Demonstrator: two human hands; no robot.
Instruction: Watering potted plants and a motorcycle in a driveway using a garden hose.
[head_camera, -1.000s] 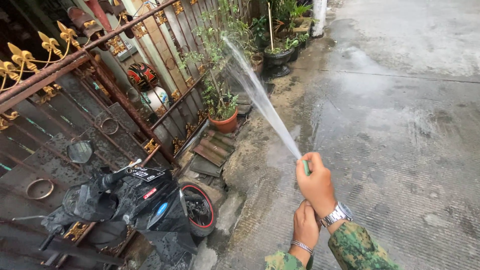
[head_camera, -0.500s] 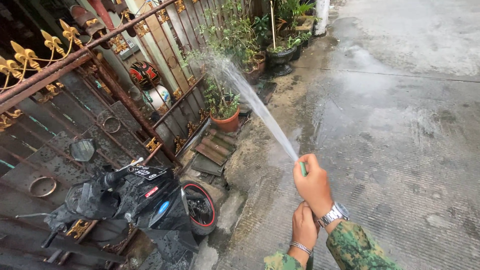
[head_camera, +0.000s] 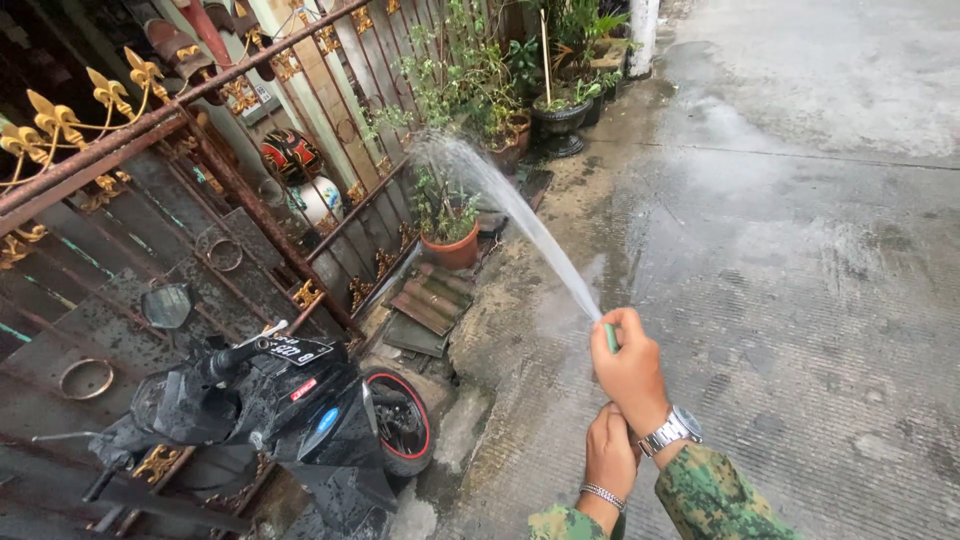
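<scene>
Right hand (head_camera: 630, 372): clenched on green hose (head_camera: 610, 337), mostly hidden.
Left hand (head_camera: 608, 455): behind right wrist, grip unclear.
Spray (head_camera: 520, 215): blurs plants ahead.

Green camouflage sleeves (head_camera: 710, 490), a silver wristwatch (head_camera: 672, 428) and a silver bracelet (head_camera: 603, 494)

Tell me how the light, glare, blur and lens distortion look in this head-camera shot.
Head view: flat, overcast-looking daylight with no hard shadows; the wet pavement shows pale glare; the water jet is streaked with motion blur and spreads to mist at its far end; the right hand on the green hose and the scooter are sharp; the fence rail bows, suggesting wide-angle distortion.
</scene>
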